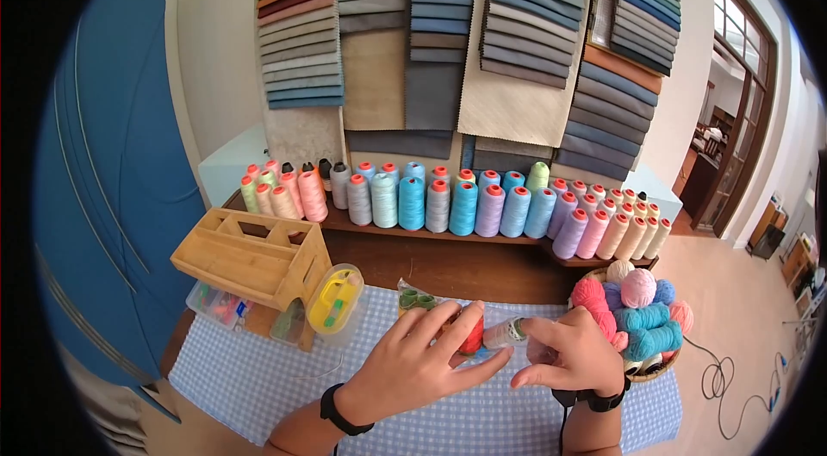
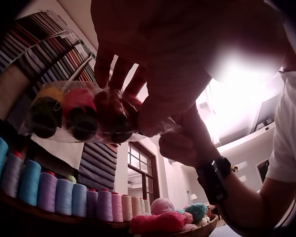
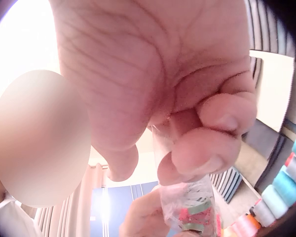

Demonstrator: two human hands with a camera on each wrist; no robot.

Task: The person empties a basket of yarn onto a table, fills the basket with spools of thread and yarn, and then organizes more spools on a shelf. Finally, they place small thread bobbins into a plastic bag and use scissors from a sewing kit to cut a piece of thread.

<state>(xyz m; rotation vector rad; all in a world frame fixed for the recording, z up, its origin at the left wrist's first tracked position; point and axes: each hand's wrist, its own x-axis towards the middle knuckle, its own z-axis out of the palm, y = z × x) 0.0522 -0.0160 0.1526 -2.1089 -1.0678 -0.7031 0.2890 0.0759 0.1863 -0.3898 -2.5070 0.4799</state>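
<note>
A clear plastic bag (image 2: 101,111) of small thread spools is held up between both hands, above the checked cloth. Through its film show a green spool (image 1: 418,299), a red spool (image 1: 472,337) and a pale spool (image 1: 502,334); the left wrist view also shows a yellow one (image 2: 50,95). My left hand (image 1: 424,354) grips the bag around its middle, fingers behind it and thumb in front. With curled fingers my right hand (image 1: 575,351) holds the gathered film at the bag's right end. Part of the bag is hidden behind the left fingers.
Behind the cloth (image 1: 258,378), a shelf (image 1: 345,219) carries rows of thread cones. A wooden organizer (image 1: 245,258) and a yellow-lidded tub (image 1: 336,301) stand at left. At right sits a basket of yarn balls (image 1: 642,318). Fabric swatches (image 1: 534,25) hang on the wall.
</note>
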